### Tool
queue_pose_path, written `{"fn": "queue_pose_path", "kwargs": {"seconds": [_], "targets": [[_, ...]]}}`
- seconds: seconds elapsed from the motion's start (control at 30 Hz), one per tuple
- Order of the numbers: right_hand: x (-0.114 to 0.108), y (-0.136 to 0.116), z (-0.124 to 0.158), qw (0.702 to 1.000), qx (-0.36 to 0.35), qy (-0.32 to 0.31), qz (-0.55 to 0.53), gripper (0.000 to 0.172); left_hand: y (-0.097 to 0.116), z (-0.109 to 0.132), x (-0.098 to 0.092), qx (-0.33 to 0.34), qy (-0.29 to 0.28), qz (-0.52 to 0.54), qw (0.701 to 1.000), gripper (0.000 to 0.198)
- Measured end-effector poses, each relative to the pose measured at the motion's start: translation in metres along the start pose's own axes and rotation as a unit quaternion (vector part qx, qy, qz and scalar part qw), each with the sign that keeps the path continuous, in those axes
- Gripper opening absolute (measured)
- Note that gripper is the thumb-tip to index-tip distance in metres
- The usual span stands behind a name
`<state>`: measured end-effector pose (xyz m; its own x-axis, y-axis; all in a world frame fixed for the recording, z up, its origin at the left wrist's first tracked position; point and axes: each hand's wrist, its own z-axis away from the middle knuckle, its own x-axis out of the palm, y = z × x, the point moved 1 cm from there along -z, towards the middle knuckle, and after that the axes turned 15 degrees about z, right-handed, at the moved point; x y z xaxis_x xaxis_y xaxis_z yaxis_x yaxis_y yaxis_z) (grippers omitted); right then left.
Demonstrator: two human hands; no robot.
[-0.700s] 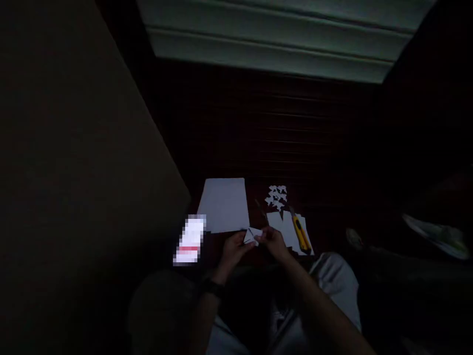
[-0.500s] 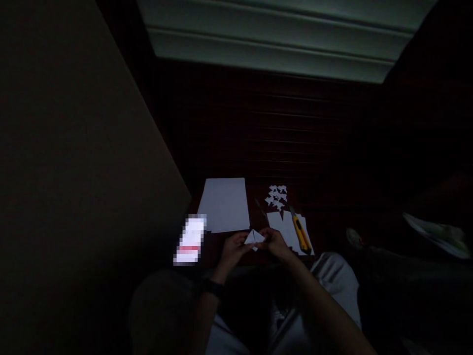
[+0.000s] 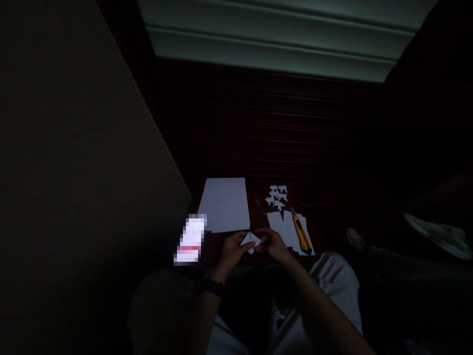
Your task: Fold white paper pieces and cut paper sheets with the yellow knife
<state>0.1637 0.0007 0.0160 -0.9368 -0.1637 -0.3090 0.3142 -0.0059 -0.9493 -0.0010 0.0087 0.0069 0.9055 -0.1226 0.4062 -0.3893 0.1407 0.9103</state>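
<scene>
Between my hands is a small folded piece of white paper (image 3: pixel 251 240), shaped like a diamond with a crease down its middle. My left hand (image 3: pixel 233 249) pinches its left side, the thumb lying over the front. On the other side, my right hand (image 3: pixel 274 243) has its fingers closed at the paper's right edge. A stack of white paper (image 3: pixel 226 204) lies just beyond my left hand. Near my right hand, a yellow utility knife (image 3: pixel 301 234) rests on cut white paper pieces (image 3: pixel 283 226). Several small folded paper shapes (image 3: pixel 277 196) sit in a cluster farther back.
A lit phone (image 3: pixel 190 240), its screen blurred out, is at the left. A thin dark tool (image 3: pixel 260 207) lies beside the cut paper. The small dark table stands against a slatted wall (image 3: pixel 258 123). Another person's shoe (image 3: pixel 439 235) shows at right.
The folded paper has shifted slightly left and turned a little. My left thumb now lies farther over its front, and my right fingers have moved slightly along its edge.
</scene>
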Motion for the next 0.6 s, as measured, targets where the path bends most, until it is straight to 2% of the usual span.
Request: {"fn": "queue_pose_path", "kwargs": {"seconds": [0.17,0.27,0.5,0.6], "targets": [[-0.009,-0.003,0.002,0.999,-0.033,0.020,0.039,0.038,0.003,0.002,0.001,-0.008,-0.020,-0.030,0.999,0.049],[-0.011,0.000,0.000,0.999,-0.021,0.021,0.030,0.034,0.001,0.001,0.001,-0.006,-0.005,-0.026,1.000,0.047],[0.000,0.005,0.001,0.996,0.010,0.084,-0.039,0.034,0.003,0.000,0.000,0.010,0.030,-0.002,1.000,0.040],[0.006,0.005,0.005,0.996,0.000,0.080,-0.038,0.032,0.004,0.001,-0.002,0.022,0.027,-0.008,0.999,0.036]]}}
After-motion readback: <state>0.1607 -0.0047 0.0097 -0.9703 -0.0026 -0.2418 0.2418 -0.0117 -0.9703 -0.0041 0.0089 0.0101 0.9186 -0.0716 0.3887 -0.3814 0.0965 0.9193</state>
